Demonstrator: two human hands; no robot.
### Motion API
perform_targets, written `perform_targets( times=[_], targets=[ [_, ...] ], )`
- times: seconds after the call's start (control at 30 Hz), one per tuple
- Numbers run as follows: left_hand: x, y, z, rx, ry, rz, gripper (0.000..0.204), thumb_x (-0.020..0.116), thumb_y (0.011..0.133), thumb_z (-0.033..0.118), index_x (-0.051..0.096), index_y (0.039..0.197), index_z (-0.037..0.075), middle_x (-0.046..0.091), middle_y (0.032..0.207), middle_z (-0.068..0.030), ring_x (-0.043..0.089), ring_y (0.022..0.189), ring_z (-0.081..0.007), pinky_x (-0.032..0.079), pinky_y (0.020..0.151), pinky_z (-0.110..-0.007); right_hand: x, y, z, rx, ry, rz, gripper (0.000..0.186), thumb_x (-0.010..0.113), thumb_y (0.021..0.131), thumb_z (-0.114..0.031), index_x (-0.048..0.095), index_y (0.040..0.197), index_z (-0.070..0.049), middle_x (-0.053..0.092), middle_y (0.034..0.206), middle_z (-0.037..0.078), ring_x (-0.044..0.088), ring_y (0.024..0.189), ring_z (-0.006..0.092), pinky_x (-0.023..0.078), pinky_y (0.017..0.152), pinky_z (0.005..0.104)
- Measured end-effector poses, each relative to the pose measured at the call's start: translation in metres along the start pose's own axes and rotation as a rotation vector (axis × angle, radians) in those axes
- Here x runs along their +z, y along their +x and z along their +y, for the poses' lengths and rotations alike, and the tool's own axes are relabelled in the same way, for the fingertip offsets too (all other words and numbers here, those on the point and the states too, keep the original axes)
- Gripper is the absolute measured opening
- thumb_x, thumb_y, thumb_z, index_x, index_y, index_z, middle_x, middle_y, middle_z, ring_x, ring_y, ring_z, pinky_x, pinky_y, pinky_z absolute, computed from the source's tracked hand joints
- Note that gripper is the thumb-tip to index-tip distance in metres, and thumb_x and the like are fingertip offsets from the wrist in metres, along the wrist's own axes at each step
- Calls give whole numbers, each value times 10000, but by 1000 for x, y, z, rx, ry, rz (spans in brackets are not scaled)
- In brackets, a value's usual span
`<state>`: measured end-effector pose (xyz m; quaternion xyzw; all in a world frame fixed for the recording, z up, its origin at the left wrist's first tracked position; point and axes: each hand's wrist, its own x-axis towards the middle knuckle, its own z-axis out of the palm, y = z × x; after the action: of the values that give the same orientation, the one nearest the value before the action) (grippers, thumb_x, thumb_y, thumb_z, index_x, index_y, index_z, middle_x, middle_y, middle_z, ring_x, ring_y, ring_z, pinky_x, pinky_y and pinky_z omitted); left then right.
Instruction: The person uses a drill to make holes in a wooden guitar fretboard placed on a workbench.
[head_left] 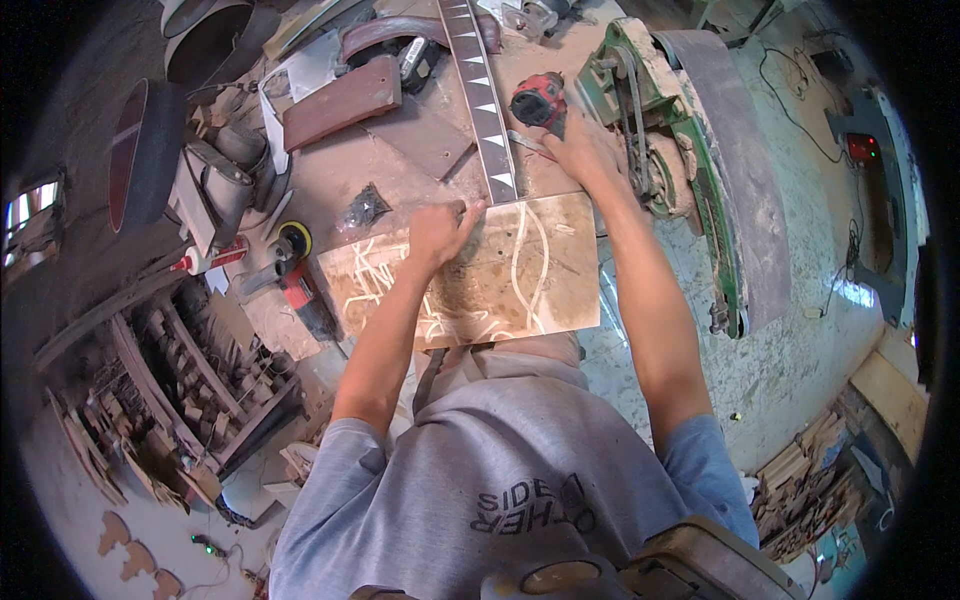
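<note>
My right hand (583, 150) is wrapped round the handle of a red and black cordless drill (540, 100) at the back of the bench. A long dark strip with white triangular inlays (484, 110), like a guitar fretboard, runs away from me, its near end at a worn wooden board (570, 265). Over that board is my left hand (438, 236), its fingers curled in and the thumb side close to the strip's near corner. Whether those fingers pinch anything is hidden. Pale squiggly lines mark the board.
A green belt-driven machine with a wide grey sanding belt (735, 150) stands right. Left of the board lie a red and black angle polisher (297, 280), a glue bottle (215, 255) and a small plastic bag (366, 208). A reddish-brown wood block (342, 103) lies farther back.
</note>
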<state>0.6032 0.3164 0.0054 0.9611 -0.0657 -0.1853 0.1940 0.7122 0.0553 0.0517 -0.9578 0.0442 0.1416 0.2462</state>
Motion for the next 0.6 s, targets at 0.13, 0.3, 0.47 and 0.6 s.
perform_targets(
  times=[0.13, 0.3, 0.47, 0.6],
  targets=[
    [-1, -6, 4, -58, -6, 62, 656, 453, 1033, 597, 777, 849, 58, 684, 751, -270, 682, 746, -462, 529, 723, -540, 23, 29, 6, -77, -104, -60, 585, 776, 867, -330, 556, 1264, 38, 663, 1205, 293, 648, 1144, 456, 508, 980, 517],
    [7, -19, 7, -109, 5, 184, 650, 478, 1038, 553, 764, 754, 43, 664, 700, -267, 665, 671, -461, 521, 668, -526, 1, 23, 26, -131, 13, -81, 543, 733, 913, -313, 566, 1338, -18, 692, 1194, 273, 657, 1127, 452, 497, 973, 525],
    [-3, -36, 16, -25, -25, 331, 556, 534, 1028, 478, 770, 744, 63, 685, 695, -230, 674, 619, -411, 517, 607, -499, -11, -38, 55, -59, 279, -74, 513, 543, 1049, -467, 647, 1317, -43, 715, 1096, 245, 694, 1024, 337, 517, 945, 412],
    [-12, -64, 21, 32, -87, 467, 511, 565, 1019, 440, 752, 714, 75, 674, 676, -211, 657, 594, -401, 499, 582, -486, -7, -136, 43, 240, 992, -207, 664, 411, 1072, -591, 718, 1121, -5, 746, 1030, 194, 710, 959, 263, 525, 905, 410]
  ],
)
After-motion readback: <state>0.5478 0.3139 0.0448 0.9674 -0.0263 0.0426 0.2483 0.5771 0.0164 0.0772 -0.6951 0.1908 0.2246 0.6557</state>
